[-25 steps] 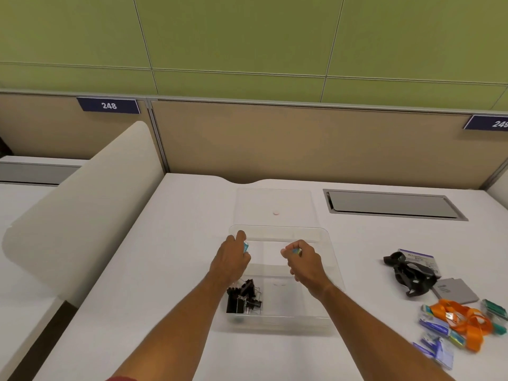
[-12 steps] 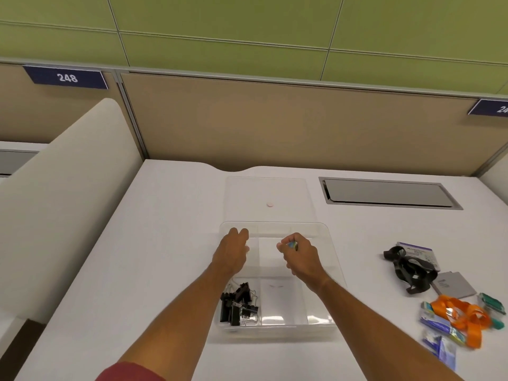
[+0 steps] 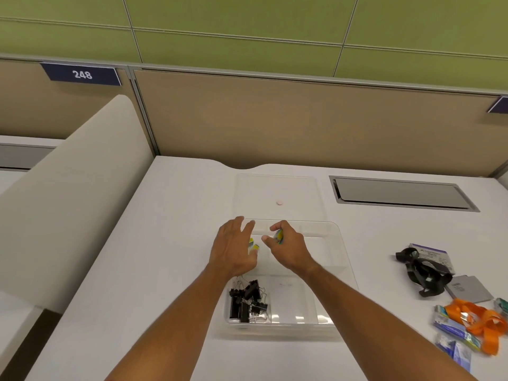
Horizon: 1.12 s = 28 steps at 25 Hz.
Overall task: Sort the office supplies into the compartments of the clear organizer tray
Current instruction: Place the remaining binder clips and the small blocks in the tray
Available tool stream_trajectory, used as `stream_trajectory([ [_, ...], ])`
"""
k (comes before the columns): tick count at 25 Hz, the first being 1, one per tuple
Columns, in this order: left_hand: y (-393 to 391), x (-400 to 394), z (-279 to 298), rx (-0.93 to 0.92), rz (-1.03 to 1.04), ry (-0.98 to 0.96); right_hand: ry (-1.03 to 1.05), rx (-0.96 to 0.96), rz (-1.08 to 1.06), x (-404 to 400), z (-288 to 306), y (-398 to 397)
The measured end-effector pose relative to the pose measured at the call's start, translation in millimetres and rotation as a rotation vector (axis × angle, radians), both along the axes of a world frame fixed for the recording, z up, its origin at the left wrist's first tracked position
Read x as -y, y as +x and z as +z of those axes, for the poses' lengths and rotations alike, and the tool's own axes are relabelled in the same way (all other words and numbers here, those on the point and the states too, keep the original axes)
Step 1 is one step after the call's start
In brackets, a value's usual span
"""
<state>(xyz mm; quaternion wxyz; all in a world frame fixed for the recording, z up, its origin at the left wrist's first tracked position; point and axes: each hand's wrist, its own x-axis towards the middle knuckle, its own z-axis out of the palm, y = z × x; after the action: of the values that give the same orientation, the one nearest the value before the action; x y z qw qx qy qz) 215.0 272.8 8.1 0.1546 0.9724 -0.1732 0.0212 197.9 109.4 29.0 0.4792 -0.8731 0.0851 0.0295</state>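
Observation:
The clear organizer tray (image 3: 341, 259) lies on the white desk in front of me. Several black binder clips (image 3: 247, 301) fill its near left compartment. My left hand (image 3: 233, 248) hovers over the tray's far left part with fingers spread, and small yellow items (image 3: 254, 244) show just under its fingertips. My right hand (image 3: 288, 248) is beside it over the tray's middle, pinching a small blue and yellow item (image 3: 279, 236) between thumb and fingers.
The tray's clear lid (image 3: 277, 193) lies behind it with a small white disc (image 3: 279, 202) on it. At the right lie a black lanyard with a badge (image 3: 420, 268), a grey card (image 3: 467, 288), an orange lanyard (image 3: 478, 323) and several blue packets (image 3: 450, 336). A grey cable hatch (image 3: 398, 193) sits far right.
My left hand has opened its fingers and small yellow items now show below it. My right hand still pinches its small item. The camera moved closer.

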Motion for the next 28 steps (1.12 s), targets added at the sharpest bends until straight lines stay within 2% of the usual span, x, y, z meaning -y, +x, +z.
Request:
stream_trajectory([
  [3,-1.5,-20.3,0.5,0.003,0.035,0.023,-0.117,0.002,0.138,-17.8,0.0,11.7],
  [7,-3.3,-42.1,-3.2,-0.016,0.068,0.024,-0.187,-0.099,0.27,-37.9,-6.8,20.2],
  [16,-6.3,-51.4,-9.2,-0.04,0.096,0.015,-0.242,-0.192,0.354,-46.1,-6.8,24.6],
  [22,-10.6,-47.4,-8.3,-0.04,0.08,0.018,-0.115,-0.101,0.297,-40.2,10.4,14.0],
  [28,-22.5,-37.4,0.1,-0.025,0.038,0.043,-0.28,0.019,0.3,-15.8,15.1,-10.4],
])
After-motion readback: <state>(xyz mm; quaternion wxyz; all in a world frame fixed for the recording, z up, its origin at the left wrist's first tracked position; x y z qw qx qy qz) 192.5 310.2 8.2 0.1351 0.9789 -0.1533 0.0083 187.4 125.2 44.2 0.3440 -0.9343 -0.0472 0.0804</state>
